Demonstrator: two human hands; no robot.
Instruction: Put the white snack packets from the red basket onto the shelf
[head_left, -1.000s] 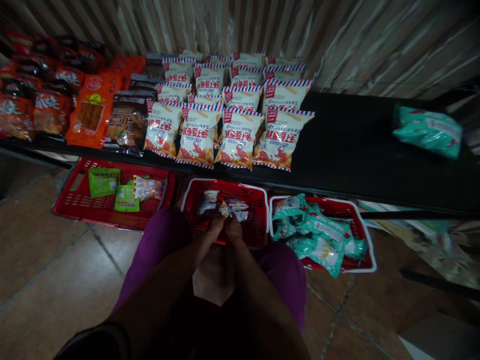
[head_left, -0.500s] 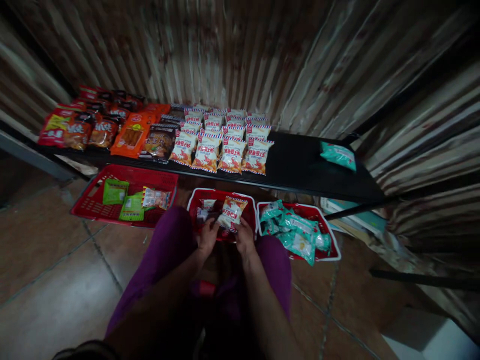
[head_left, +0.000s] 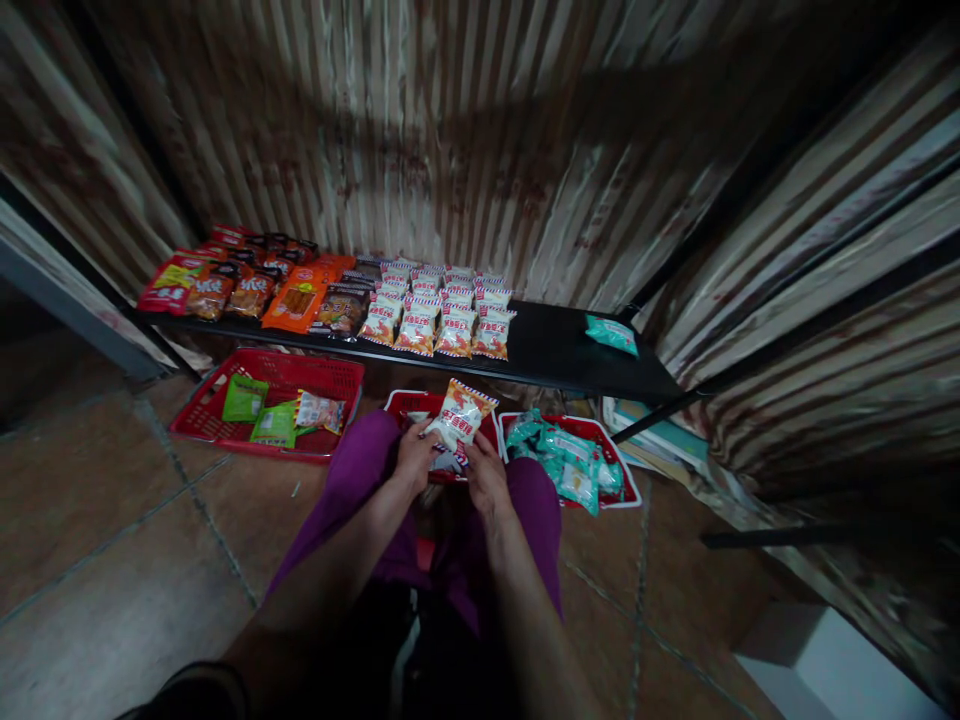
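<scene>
Between my two hands is a white and orange snack bag (head_left: 463, 415) with a striped edge. My left hand (head_left: 415, 455) grips its lower left side, and my right hand (head_left: 486, 472) its lower right. Beneath the bag stands a red basket with a white rim (head_left: 405, 397), partly covered by my hands and the bag; a few packets show inside. Beyond it, rows of matching white snack bags (head_left: 418, 325) stand on a black shelf (head_left: 547, 350).
Left on the shelf are orange packets (head_left: 296, 297) and red-brown packets (head_left: 210, 292). One teal packet (head_left: 611, 334) lies at the shelf's right. A red basket (head_left: 225, 430) with green packets is at left, a basket of teal packets (head_left: 574, 470) at right. A white box (head_left: 832, 660) sits lower right.
The snack bag and both hands have risen a little out of the middle basket, toward me. The camera view has shifted, so the shelf appears lower and smaller.
</scene>
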